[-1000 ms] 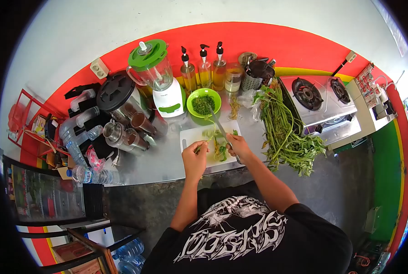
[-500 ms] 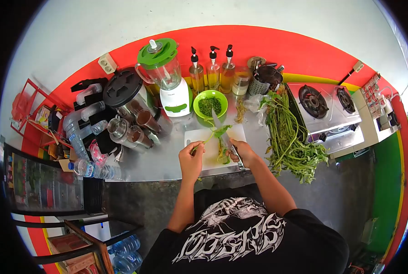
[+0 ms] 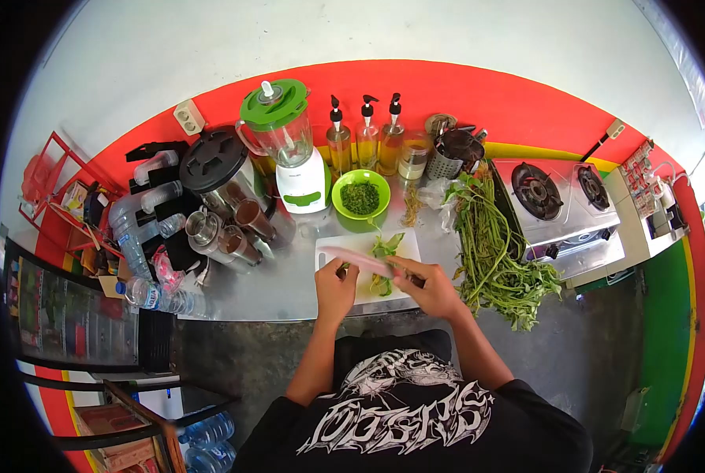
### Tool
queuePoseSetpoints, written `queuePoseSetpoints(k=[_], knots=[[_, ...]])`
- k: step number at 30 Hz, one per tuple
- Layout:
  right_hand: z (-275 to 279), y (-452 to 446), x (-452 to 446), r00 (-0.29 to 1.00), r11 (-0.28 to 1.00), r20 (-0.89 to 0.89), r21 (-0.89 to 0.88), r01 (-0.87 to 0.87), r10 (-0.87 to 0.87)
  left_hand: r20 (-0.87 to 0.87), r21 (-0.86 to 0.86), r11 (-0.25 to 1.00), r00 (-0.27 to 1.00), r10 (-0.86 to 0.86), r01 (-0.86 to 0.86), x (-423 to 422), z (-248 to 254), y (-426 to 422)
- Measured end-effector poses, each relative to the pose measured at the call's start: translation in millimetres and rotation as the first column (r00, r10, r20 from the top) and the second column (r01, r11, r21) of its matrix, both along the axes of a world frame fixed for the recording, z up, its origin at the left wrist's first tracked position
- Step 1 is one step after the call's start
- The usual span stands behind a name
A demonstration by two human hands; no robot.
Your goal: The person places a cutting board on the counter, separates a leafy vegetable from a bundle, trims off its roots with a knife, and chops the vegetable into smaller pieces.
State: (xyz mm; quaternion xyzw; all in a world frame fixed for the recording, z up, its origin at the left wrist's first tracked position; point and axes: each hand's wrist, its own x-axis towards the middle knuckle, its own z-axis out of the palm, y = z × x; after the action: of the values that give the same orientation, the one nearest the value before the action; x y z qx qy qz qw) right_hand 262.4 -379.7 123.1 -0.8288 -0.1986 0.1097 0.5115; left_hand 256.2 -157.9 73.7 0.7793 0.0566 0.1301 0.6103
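My right hand [image 3: 430, 288] is closed on a knife [image 3: 362, 259], whose blade points left over the white cutting board [image 3: 329, 243] and looks pinkish and blurred. The blade's tip reaches my left hand [image 3: 336, 288], which is pinched at the board's left side; a bit of green stem seems to be between its fingers, mostly hidden. Green leaves [image 3: 387, 246] and yellowish pieces lie on the board beyond and under the blade. Just behind the board stands a green bowl [image 3: 360, 197] of chopped greens.
Leafy stems [image 3: 490, 244] are heaped at the right, beside a two-burner stove [image 3: 561, 229]. A blender [image 3: 301, 185], pump bottles [image 3: 367, 147] and a utensil holder [image 3: 447, 158] line the back. Metal cups [image 3: 238, 244] and plastic bottles [image 3: 163, 297] are at the left.
The knife has swung from pointing away, near the bowl, to lying sideways toward my left hand. The stem that stretched from my left hand over the board no longer shows clearly.
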Motion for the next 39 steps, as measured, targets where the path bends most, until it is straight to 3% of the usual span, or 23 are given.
queuePoseSetpoints(k=[3,9,10,15,18,22,24,29,31,35,36,38,39], knots=[[14,10,-8,0.997,0.990,0.072,-0.135,0.050,-0.040,0.038,0.078,0.997,0.999,-0.012,0.009,0,1,-3],[3,19,-8,0.982,0.982,0.078,-0.068,0.177,-0.171,0.069,0.174,0.985,0.997,-0.026,0.013,-4,4,-9],[7,17,-7,0.985,0.977,0.045,-0.125,0.172,-0.168,0.202,0.207,0.978,0.979,-0.030,-0.013,-4,4,-11],[5,16,-4,0.987,0.989,0.099,-0.058,0.135,-0.129,0.273,0.353,0.935,0.959,-0.070,-0.032,-10,10,-10],[8,16,0,0.999,0.997,-0.008,0.055,0.051,-0.050,0.285,0.361,0.932,0.955,-0.083,-0.026,-13,8,-7],[-2,18,9,0.997,0.995,0.009,0.064,0.074,-0.075,0.308,0.377,0.926,0.947,-0.088,-0.037,-19,17,-7],[-3,19,10,0.988,0.988,-0.011,0.010,0.156,-0.156,0.331,0.381,0.922,0.941,-0.067,-0.068,-21,15,-6],[6,20,8,0.990,0.985,0.024,-0.091,0.144,-0.142,0.381,0.357,0.926,0.924,-0.024,-0.123,-21,13,-5],[9,24,6,0.987,0.985,-0.006,-0.068,0.158,-0.158,0.417,0.333,0.931,0.909,-0.002,-0.151,-20,11,-5],[-31,27,10,0.980,0.970,-0.186,0.217,0.110,-0.070,0.424,0.335,0.925,0.906,0.021,-0.178,-16,9,-4],[-27,27,8,0.981,0.973,-0.183,0.209,0.102,-0.064,0.426,0.326,0.927,0.904,0.032,-0.186,-16,9,-3],[-19,27,5,0.923,0.962,-0.384,0.249,0.116,-0.012,0.450,0.300,0.932,0.892,0.050,-0.203,-15,8,-1],[-20,27,5,0.927,0.963,-0.375,0.250,0.104,-0.002,0.453,0.300,0.930,0.890,0.059,-0.214,-14,8,-1]])
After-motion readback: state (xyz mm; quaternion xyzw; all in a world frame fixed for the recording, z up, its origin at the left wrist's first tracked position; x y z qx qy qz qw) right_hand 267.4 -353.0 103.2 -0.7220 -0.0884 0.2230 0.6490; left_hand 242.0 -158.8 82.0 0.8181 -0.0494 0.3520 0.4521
